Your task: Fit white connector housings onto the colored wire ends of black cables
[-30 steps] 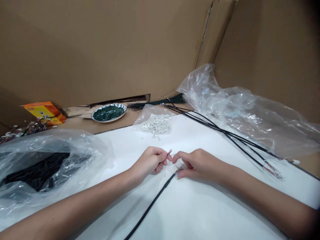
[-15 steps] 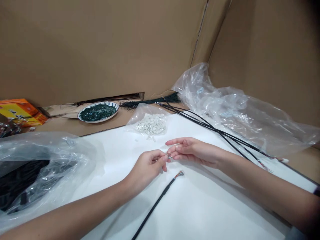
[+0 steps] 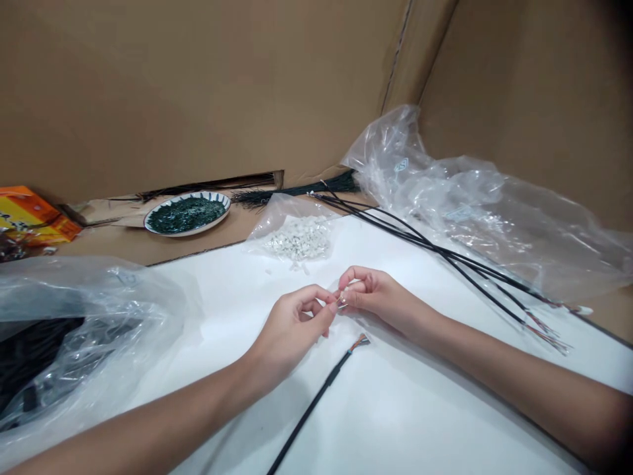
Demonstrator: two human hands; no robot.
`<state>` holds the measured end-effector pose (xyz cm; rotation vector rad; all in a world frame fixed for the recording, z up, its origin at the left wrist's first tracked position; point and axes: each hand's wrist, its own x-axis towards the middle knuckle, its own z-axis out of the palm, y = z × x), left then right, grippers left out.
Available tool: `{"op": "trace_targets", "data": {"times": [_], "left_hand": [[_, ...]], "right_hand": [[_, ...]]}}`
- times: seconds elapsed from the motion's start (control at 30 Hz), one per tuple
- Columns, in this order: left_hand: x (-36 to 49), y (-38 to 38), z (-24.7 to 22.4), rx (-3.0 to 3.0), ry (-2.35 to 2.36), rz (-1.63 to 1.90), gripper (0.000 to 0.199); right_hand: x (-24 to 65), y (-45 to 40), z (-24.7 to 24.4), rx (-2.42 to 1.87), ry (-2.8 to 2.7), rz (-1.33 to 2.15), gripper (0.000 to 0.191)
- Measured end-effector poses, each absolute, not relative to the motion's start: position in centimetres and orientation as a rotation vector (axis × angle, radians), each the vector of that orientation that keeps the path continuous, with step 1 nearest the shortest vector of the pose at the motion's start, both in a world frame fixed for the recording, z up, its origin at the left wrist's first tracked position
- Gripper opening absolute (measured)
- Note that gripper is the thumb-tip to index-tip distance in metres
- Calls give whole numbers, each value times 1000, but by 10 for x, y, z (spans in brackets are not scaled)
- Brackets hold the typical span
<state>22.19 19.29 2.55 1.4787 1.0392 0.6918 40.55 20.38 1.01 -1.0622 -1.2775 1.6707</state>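
Observation:
Over the white sheet, my left hand (image 3: 302, 323) pinches thin wires (image 3: 340, 301) between thumb and index finger. My right hand (image 3: 368, 290) meets it from the right, thumb and fingertips closed on the same wires; a small white piece shows at its fingertips. Just below both hands, a black cable (image 3: 316, 401) lies on the sheet, its orange and grey wire ends fanned out at the top. A clear bag of small white pieces (image 3: 299, 239) lies beyond my hands.
Several black cables (image 3: 430, 245) cross the sheet at the right beside a crumpled plastic bag (image 3: 475, 198). A plate of dark green material (image 3: 186, 214) stands back left. A plastic bag with black items (image 3: 99, 336) lies at the left, an orange box (image 3: 34, 214) behind.
My right hand's fingers have curled in and closed on the wires by my left fingertips. The view has shifted slightly, while my left hand keeps its pinch.

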Motion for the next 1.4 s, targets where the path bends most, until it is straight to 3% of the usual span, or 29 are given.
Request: {"op": "trace_targets", "data": {"times": [0.17,0.6,1.4], "left_hand": [[224,193,30,1518,1095,750,22],[228,189,33,1481,1164,723,22],[226,186,21,1505,1069,673,27]], "right_hand": [[409,205,9,-1030,-1219,1665,20],[412,203,10,-1066,-1219,1652,33],[410,200,15,-1049,-1266,1615,19]]}}
